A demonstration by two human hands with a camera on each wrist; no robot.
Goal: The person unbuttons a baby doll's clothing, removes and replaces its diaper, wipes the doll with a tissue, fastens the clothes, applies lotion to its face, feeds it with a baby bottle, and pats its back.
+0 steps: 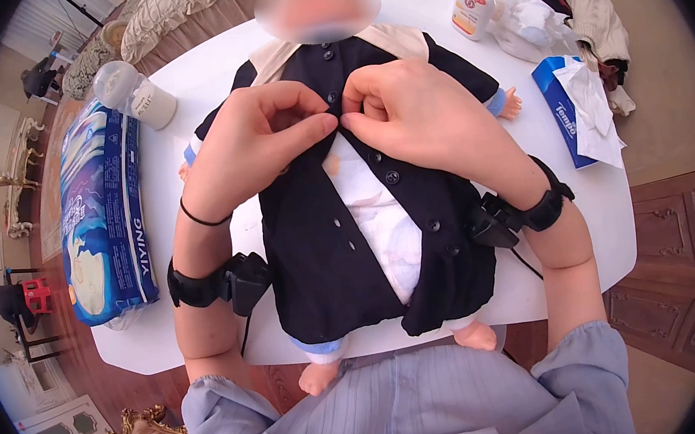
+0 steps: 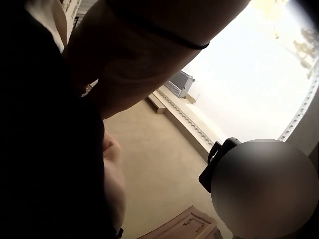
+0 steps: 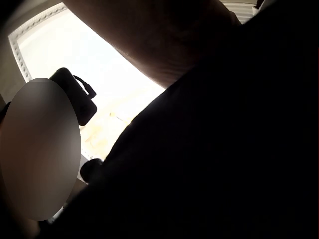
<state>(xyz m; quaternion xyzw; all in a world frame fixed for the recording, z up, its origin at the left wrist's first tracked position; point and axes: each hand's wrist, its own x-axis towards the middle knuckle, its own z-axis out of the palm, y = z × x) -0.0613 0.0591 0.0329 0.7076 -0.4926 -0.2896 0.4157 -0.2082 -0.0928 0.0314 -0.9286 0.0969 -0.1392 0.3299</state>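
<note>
A baby doll [image 1: 477, 337] lies on its back on the white table, dressed in a black buttoned coat [image 1: 317, 253] with a cream collar. Both hands meet at the coat's front, at chest height. My left hand [image 1: 244, 143] pinches one front edge between thumb and fingers. Opposite it, my right hand [image 1: 421, 114] pinches the other edge close to a button, fingertips nearly touching the left ones. Above the hands the front is closed; below, it spreads apart over a white diaper [image 1: 382, 226], with buttons [image 1: 392, 177] along the right side. Dark cloth and the forearm fill much of both wrist views.
Left on the table [image 1: 569, 254] stand a blue diaper pack [image 1: 101, 216] and a bottle with a clear cap [image 1: 153, 106]. At the right are a red-capped lotion bottle [image 1: 473, 8], a crumpled plastic bag [image 1: 526, 24] and a blue tissue pack [image 1: 559, 113].
</note>
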